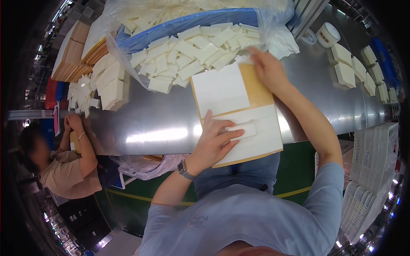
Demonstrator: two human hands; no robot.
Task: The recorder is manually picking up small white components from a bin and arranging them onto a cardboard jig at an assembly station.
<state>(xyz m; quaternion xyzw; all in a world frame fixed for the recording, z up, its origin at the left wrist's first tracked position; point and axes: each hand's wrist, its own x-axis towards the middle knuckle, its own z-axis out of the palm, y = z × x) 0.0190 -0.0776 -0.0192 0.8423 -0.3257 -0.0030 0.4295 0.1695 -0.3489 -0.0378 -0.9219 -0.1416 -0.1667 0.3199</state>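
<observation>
A tan board or folder (258, 85) lies across the table's near edge, with white sheets (223, 90) on it. On its near half rests a small flat white rectangular piece (248, 129). My left hand (213, 138) has its thumb and fingers around the left end of this piece, pressing down on the sheet. At the board's far right corner is my right hand (270, 71), its fingers pointing towards a heap of white flat packets (192, 53). Motion smears those fingers, so what they hold, if anything, cannot be made out.
Behind the heap stands a blue bin (188, 20) lined with clear plastic. Brown stacks (70, 53) and stacked white packets (112, 85) are at left, near a co-worker (70, 166). More white stacks (344, 74) and a white tub (328, 35) are at right. White crates (369, 166) stand beside the table.
</observation>
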